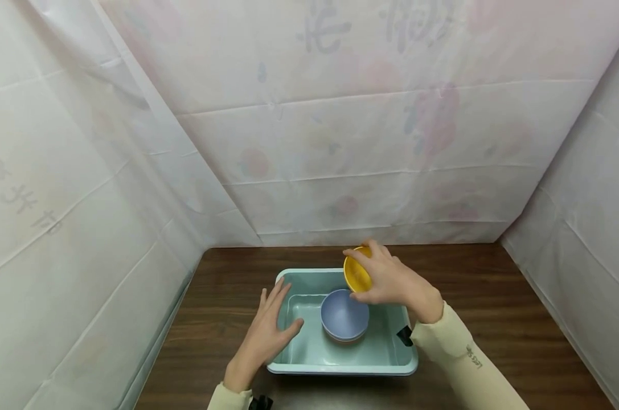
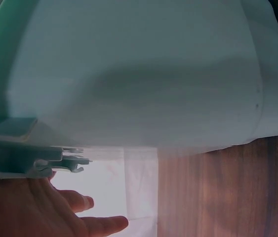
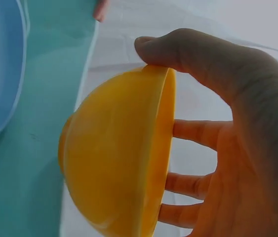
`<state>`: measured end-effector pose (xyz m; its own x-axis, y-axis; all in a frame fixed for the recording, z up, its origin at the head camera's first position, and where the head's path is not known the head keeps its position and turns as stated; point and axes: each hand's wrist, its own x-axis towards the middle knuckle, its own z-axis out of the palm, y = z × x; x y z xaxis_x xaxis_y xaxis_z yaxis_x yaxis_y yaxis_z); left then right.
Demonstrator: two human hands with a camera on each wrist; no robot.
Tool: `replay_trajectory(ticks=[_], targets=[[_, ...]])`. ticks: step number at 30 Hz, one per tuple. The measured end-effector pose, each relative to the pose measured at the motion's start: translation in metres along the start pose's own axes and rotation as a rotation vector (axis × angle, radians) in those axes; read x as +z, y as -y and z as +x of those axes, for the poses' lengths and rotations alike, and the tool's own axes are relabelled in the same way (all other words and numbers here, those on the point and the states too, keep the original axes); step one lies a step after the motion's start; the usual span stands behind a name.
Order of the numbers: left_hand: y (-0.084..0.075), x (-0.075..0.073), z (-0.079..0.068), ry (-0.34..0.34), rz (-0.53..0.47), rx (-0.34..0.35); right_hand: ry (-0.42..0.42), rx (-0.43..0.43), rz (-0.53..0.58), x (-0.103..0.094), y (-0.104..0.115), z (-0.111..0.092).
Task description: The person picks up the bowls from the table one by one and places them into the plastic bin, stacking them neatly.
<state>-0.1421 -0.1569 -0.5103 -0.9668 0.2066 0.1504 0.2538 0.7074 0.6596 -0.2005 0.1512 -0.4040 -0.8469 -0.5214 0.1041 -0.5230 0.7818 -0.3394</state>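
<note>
My right hand [image 1: 388, 279] grips a yellow bowl [image 1: 357, 274] by its rim, tilted on its side over the back right part of a light green tub [image 1: 340, 369]. In the right wrist view, the thumb hooks over the rim of the yellow bowl [image 3: 111, 153] and several fingers reach its opening. A blue bowl [image 1: 344, 314] sits upright on the tub's floor, with another rim showing just beneath it. By the tub's left side, my left hand [image 1: 263, 339] is spread with its fingers extended, holding nothing. The left wrist view shows the tub's wall [image 2: 143, 98] close beside that hand [image 2: 35, 210].
The tub stands on a dark wood-grain table [image 1: 488, 319]. White printed sheets [image 1: 371, 142] hang behind the table and along both sides. A black strap [image 1: 405, 336] is at the right sleeve's cuff.
</note>
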Motion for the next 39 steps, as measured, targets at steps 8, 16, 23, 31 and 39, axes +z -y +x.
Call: replay_trajectory(ticks=[8,16,23,31,39], targets=[[-0.003,-0.001,-0.001,-0.005,0.012,0.006,0.032,-0.057,-0.017,0.012,0.004,0.006],[-0.003,-0.001,-0.002,0.007,0.01,0.002,0.068,-0.087,-0.037,0.024,0.01,0.009],[-0.003,-0.001,-0.002,-0.007,0.017,0.012,0.1,-0.126,-0.058,0.031,0.013,0.01],[-0.003,-0.002,-0.001,0.002,0.009,0.001,0.115,-0.17,-0.088,0.042,0.012,0.011],[-0.003,-0.001,-0.001,0.007,0.003,-0.005,0.127,-0.194,-0.121,0.05,0.012,0.011]])
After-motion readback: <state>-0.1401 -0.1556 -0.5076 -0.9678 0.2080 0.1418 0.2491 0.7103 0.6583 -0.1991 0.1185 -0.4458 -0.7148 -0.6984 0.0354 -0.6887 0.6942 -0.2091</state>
